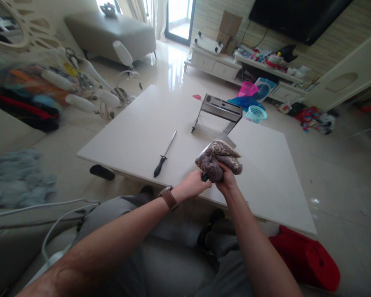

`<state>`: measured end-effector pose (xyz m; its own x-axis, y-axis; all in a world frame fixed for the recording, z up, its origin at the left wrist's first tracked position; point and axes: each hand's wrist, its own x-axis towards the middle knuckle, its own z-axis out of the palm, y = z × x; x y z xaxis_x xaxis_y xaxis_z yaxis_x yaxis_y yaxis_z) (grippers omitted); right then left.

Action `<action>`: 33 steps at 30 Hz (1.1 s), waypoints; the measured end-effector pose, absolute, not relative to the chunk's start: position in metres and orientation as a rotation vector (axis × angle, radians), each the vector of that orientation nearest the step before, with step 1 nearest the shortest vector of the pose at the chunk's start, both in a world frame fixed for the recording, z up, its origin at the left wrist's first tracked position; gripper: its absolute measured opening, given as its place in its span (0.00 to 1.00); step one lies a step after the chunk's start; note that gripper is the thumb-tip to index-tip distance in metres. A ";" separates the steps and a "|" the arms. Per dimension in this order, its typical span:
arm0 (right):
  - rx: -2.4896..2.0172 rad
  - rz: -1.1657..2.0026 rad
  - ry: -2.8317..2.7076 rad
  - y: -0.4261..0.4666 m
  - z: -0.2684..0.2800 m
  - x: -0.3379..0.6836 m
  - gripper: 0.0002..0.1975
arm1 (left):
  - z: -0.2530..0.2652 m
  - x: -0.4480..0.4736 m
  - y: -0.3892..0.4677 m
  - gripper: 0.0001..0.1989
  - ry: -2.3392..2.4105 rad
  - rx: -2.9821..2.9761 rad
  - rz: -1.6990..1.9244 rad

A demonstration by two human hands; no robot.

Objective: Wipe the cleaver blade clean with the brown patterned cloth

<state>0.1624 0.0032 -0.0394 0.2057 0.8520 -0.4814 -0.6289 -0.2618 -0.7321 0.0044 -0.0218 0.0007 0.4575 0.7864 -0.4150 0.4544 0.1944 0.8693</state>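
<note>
My left hand [194,184] is closed around the dark handle of a kitchen knife, with a watch on a brown strap at that wrist. The broad metal blade of the kitchen knife [230,140] points away from me above the white table [126,136]. In my right hand [227,178] is a bunched purple-brown and cream patterned cloth [219,156], folded over the blade and hiding much of it. To the left on the table lies a sharpening steel [166,153] with a black handle. Beyond the blade stands a metal knife rack [221,104].
A small red piece [197,97] lies at the table's far side. Past that edge are a light blue basket [256,114] and a pink basket [247,88]. A red bag [309,258] sits at the near right, and a lamp with white shades [80,103] stands left.
</note>
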 end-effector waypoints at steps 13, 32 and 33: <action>-1.152 1.418 -0.300 0.003 -0.035 0.159 0.07 | 0.004 0.004 -0.022 0.11 1.160 1.423 0.338; -1.165 1.436 -0.290 0.004 -0.033 0.159 0.05 | -0.002 0.005 -0.022 0.12 1.176 1.406 0.329; -1.163 1.439 -0.293 0.004 -0.033 0.159 0.05 | -0.001 0.005 -0.022 0.12 1.180 1.405 0.328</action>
